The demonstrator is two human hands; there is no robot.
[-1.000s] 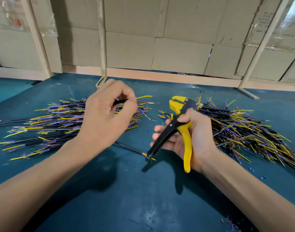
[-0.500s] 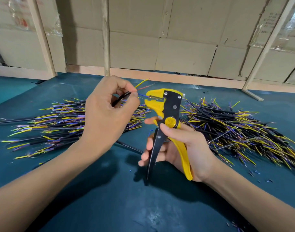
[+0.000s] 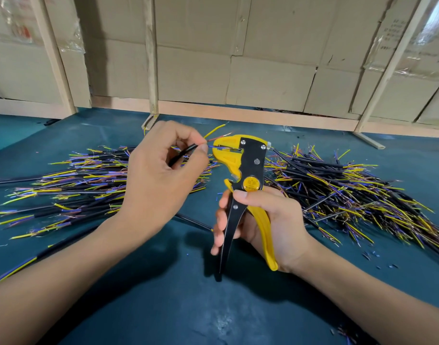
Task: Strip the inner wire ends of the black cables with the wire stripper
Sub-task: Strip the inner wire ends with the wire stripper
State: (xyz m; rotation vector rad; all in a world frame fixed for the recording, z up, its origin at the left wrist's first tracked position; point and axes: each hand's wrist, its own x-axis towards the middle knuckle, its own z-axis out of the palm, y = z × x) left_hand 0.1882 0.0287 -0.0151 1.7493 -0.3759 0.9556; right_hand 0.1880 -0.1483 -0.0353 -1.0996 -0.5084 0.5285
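Observation:
My left hand (image 3: 158, 175) pinches a black cable (image 3: 182, 153) near its end, between thumb and fingertips. Its blue inner wire lies in the yellow jaws of the wire stripper (image 3: 243, 170); a yellow wire and a reddish wire stick up above the jaws. My right hand (image 3: 268, 217) grips the stripper's yellow and black handles and holds the tool upright, jaws pointing left. The handles are spread apart.
One pile of black cables (image 3: 76, 185) with yellow, blue and copper ends lies on the left of the teal table (image 3: 213, 307), a second cable pile (image 3: 350, 192) on the right. Small insulation bits (image 3: 372, 255) dot the right side. A cardboard wall (image 3: 238, 70) with wooden posts stands behind.
My right hand raised the stripper upright and brought its jaws to the cable end. My left hand lifted the cable, and the blue wire now sits in the jaws.

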